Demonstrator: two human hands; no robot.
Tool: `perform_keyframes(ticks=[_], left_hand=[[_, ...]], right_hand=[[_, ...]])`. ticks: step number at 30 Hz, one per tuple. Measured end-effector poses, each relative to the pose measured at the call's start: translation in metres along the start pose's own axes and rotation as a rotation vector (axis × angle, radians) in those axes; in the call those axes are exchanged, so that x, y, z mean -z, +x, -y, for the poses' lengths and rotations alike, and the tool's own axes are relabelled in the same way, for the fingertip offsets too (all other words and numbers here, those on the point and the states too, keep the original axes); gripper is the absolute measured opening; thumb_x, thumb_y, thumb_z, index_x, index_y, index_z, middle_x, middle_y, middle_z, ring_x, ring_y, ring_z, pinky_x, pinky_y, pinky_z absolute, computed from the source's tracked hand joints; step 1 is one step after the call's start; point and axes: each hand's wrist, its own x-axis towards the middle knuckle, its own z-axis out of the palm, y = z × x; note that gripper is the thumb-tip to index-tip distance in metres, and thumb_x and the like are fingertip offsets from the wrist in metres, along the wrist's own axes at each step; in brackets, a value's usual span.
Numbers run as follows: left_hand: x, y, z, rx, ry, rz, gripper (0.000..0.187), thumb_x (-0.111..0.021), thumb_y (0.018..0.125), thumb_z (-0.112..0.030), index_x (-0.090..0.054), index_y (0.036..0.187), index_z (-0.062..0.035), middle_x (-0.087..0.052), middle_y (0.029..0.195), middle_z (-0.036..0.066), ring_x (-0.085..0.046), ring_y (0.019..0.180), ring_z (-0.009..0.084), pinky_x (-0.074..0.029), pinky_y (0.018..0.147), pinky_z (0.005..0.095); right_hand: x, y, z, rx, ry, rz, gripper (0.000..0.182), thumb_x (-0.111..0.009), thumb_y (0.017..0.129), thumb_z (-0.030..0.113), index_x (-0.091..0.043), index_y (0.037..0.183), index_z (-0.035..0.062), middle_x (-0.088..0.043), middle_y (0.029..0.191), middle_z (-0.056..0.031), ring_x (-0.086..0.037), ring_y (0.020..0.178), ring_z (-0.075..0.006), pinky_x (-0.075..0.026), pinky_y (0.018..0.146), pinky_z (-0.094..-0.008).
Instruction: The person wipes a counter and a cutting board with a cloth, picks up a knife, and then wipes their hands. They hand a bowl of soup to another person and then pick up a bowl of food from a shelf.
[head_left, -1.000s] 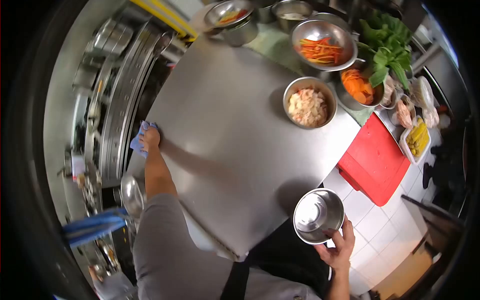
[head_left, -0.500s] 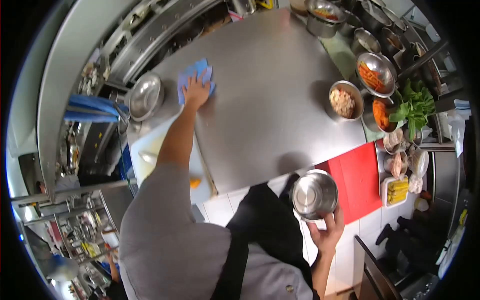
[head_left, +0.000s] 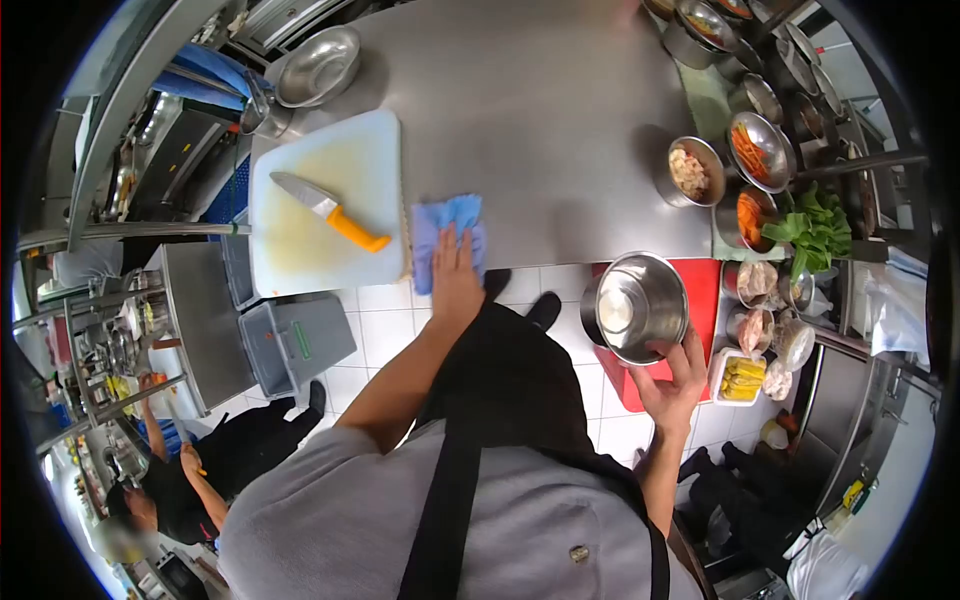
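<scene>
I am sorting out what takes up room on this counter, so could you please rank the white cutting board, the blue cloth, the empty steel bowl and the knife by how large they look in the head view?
1. white cutting board
2. empty steel bowl, held nearer the camera by the right hand, so its rank is unsure
3. blue cloth, partly covered by the left hand, roughly alike
4. knife

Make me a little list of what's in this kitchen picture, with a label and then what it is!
Left hand: left hand pressed flat on a blue cloth at the near edge of the steel counter
Right hand: right hand holding an empty steel bowl by its rim, off the counter's edge
Beside the cloth: white cutting board with an orange-handled knife lying on it
Far right: bowls of cut carrots and leafy greens
Under the bowl: red board
Floor: white tiles, grey bin
</scene>
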Motion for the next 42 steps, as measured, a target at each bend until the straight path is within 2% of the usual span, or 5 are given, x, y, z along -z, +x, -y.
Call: perform_keyframes(ticks=[9,19,28,37,42], left_hand=[[-0.034,0.191,-0.069,-0.286,0.013,-0.132,0.06,-0.056,0.086,-0.015,-0.041,0.144,-0.0039,-0.035,0.152,0.019,-0.028,0.143,0.0347,-0.022,0.117,0.0493],[-0.004,0.057,-0.114,-0.843,-0.14,0.249,0.062,-0.057,0.082,-0.009,-0.045,0.143,-0.0129,-0.037,0.153,0.007,-0.03,0.143,0.0256,-0.02,0.119,0.0446],[0.016,0.063,-0.045,-0.342,0.003,-0.013,0.06,-0.052,0.09,-0.03,-0.038,0.148,-0.02,-0.032,0.156,0.008,-0.025,0.145,0.0288,-0.014,0.118,0.0523],[0.003,0.003,0.001,-0.268,-0.111,-0.086,0.052,-0.061,0.085,-0.016,-0.049,0.135,-0.0121,-0.045,0.144,0.01,-0.042,0.132,0.0287,-0.036,0.106,0.0423],[0.037,-0.09,0.058,0.059,-0.376,-0.148,0.046,-0.059,0.08,-0.001,-0.055,0.125,-0.0086,-0.054,0.129,0.014,-0.052,0.12,0.0317,-0.044,0.095,0.0419]], right_hand=[[0.038,-0.028,-0.009,-0.081,-0.116,-0.016,0.032,-0.083,0.062,0.009,-0.063,0.086,0.0,-0.061,0.102,-0.0157,-0.062,0.081,-0.0253,-0.051,0.066,-0.0338],[0.02,-0.037,-0.015,-0.226,-0.045,-0.157,0.033,-0.088,0.062,0.012,-0.065,0.083,0.0009,-0.064,0.105,-0.0172,-0.064,0.093,-0.0306,-0.054,0.076,-0.0345],[-0.067,0.238,-0.076,-0.053,-0.691,-0.117,0.068,-0.058,0.08,0.071,-0.071,0.098,0.0063,-0.066,0.072,-0.0205,-0.068,0.076,-0.0386,-0.055,0.071,-0.0463],[-0.124,0.317,-0.132,-0.184,-0.905,0.136,0.063,-0.051,0.089,0.063,-0.07,0.1,0.0035,-0.068,0.105,-0.0243,-0.063,0.104,-0.0425,-0.05,0.09,-0.0516],[-0.183,0.24,0.019,-0.134,-0.638,0.31,0.065,-0.056,0.088,0.059,-0.065,0.111,-0.001,-0.068,0.106,-0.0244,-0.065,0.104,-0.0392,-0.052,0.089,-0.0467]])
